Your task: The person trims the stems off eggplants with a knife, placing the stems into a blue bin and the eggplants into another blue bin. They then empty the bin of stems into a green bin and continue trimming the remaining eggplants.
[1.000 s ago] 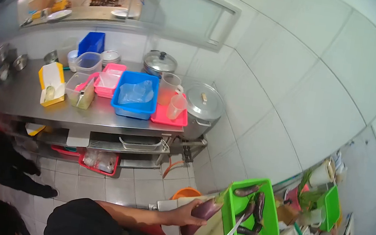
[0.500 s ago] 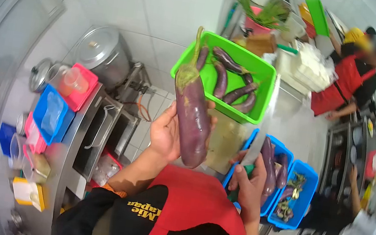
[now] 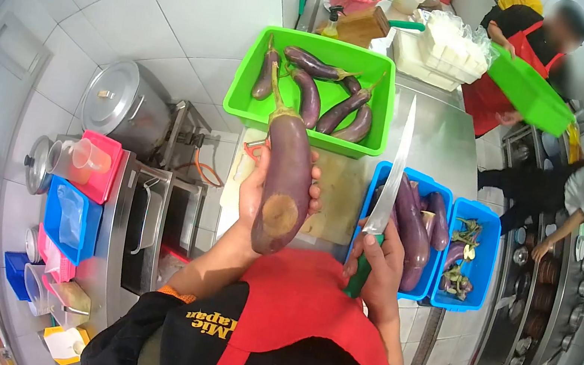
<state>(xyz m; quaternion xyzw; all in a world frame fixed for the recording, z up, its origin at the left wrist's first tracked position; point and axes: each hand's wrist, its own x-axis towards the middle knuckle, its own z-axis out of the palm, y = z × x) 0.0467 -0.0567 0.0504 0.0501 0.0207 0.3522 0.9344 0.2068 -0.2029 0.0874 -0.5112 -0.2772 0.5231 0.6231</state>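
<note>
A large purple eggplant, stem up, rests in my left hand, the fingers curled round it from behind. A round tan patch marks its lower end. My right hand is closed on the green handle of a long kitchen knife, its blade pointing up and away from me. Beyond the held eggplant, a green bin holds several more eggplants. To the right, a blue bin contains eggplants, partly behind the knife. Another blue bin beside it has cut stem tops and small pieces.
A stained cutting board lies below the green bin. White blocks in plastic stand behind on the steel counter. A co-worker holds a green tub; another person reaches toward the right shelves. A big pot stands left.
The eggplant has turned in my left hand, bringing the tan patch into sight. The knife stays in my right hand. My view has shifted; the co-worker's green tub is lower, and another person shows more fully.
</note>
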